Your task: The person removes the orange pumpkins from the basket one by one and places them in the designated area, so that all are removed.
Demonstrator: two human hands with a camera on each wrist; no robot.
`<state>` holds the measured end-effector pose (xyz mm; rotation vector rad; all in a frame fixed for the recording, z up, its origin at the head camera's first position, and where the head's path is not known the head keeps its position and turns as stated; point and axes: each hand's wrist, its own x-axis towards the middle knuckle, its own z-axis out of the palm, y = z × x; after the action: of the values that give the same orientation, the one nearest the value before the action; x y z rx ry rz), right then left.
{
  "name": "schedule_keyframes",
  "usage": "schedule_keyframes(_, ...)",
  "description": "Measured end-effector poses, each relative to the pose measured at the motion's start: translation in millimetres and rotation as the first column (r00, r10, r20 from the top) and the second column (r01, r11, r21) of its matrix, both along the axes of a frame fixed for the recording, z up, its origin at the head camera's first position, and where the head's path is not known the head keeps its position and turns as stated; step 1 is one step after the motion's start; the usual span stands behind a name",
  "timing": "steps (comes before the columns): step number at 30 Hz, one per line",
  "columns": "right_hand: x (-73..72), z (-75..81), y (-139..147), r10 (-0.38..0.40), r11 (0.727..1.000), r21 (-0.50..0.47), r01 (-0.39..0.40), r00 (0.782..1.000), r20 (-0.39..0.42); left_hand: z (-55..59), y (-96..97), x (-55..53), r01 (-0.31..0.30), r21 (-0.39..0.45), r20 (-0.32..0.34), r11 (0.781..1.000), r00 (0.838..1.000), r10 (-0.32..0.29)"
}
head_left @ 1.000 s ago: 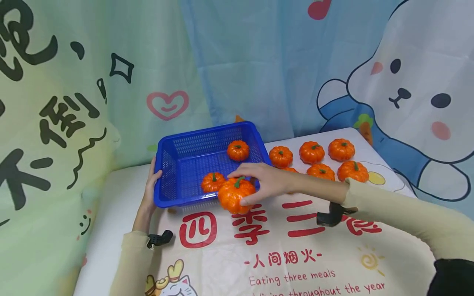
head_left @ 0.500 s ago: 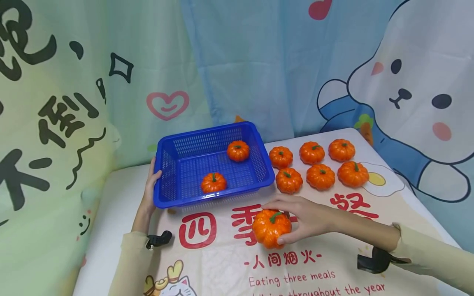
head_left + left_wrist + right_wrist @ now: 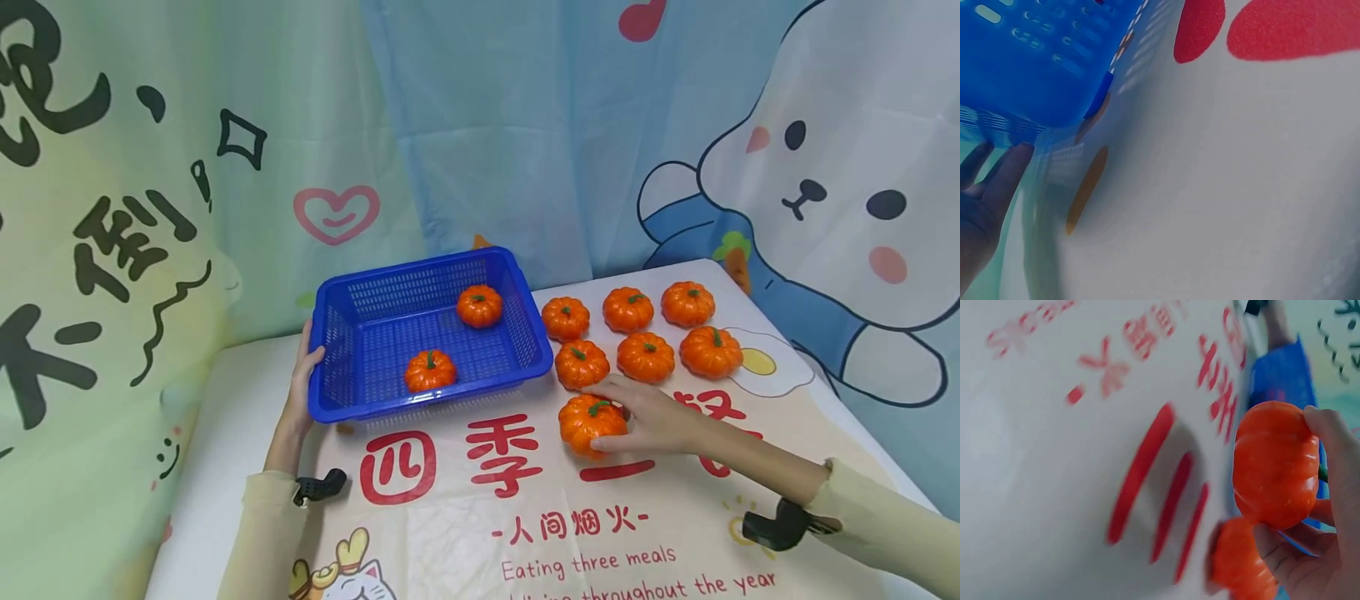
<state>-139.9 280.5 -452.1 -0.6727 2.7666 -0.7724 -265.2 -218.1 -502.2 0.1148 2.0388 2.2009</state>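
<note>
In the head view my right hand [image 3: 652,417] grips a small orange toy pumpkin [image 3: 581,429] with a green stem, just in front of another pumpkin [image 3: 576,367]. The right wrist view shows the held pumpkin [image 3: 1275,465] between thumb and fingers, raised over the printed mat. At the left end of a blue slotted basket [image 3: 360,411], my left hand [image 3: 300,379] touches the outer wall, its fingers fairly straight in the left wrist view. Inside the basket sit two pumpkins, one at the back right [image 3: 479,307] and one near the front [image 3: 431,372].
Right of the basket, several more pumpkins [image 3: 646,358] stand in two rows on the table. A cream mat [image 3: 450,533] with red lettering covers the tabletop. A printed curtain [image 3: 480,150] hangs behind and to the left.
My right hand has drawn the pumpkin from the basket's front right corner toward me and rightward, then slightly back toward the rows. My left hand and the basket stay put.
</note>
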Motion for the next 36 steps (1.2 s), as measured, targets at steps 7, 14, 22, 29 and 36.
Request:
schedule_keyframes(7,-6.1,-17.4,15.0,-0.036,0.999,0.028,0.035,0.999,0.03,-1.4,-0.1,1.7,-0.006,-0.003,0.0,1.0,1.0,0.006)
schedule_keyframes(14,-7.8,-22.9,17.6,-0.056,0.997,0.056,0.051,0.994,0.098,0.0,0.1,2.5,-0.002,-0.002,-0.003,1.0,1.0,0.002)
schedule_keyframes(22,-9.0,-25.1,21.2,-0.028,0.998,0.054,0.022,0.992,0.123,0.0,-0.1,3.0,-0.008,-0.009,-0.004,1.0,1.0,0.008)
schedule_keyframes(29,-8.5,-27.9,24.0,-0.01,0.999,0.041,0.005,0.993,0.114,0.4,0.9,3.1,-0.005,-0.009,-0.007,1.0,1.0,0.005)
schedule_keyframes(36,-6.5,-25.5,22.0,-0.014,0.999,0.053,0.007,0.992,0.127,-0.1,0.8,2.6,-0.006,-0.004,-0.008,1.0,1.0,0.006)
